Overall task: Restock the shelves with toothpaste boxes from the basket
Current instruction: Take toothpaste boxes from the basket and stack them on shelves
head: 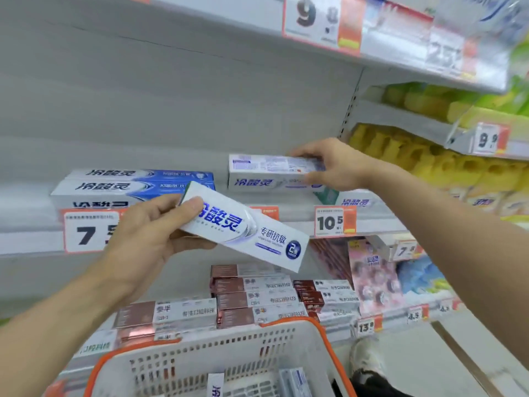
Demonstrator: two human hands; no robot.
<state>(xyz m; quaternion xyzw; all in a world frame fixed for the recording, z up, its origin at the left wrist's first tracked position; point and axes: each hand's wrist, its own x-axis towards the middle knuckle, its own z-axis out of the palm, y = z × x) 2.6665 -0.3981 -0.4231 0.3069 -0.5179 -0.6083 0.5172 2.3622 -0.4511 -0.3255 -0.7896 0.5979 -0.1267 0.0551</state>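
Nearest, the white basket (217,359) with an orange rim still carries a few toothpaste boxes. Above it the left hand (148,233) pinches a tilted white box (246,227) by one end; held so, it could swing and slip. On the shelf (28,242), the right hand (332,164) grips another box (257,173), which could topple if released askew.

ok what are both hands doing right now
Left hand: grips a white toothpaste box, tilted, in front of the shelf.
Right hand: grips the right end of another box at the shelf.
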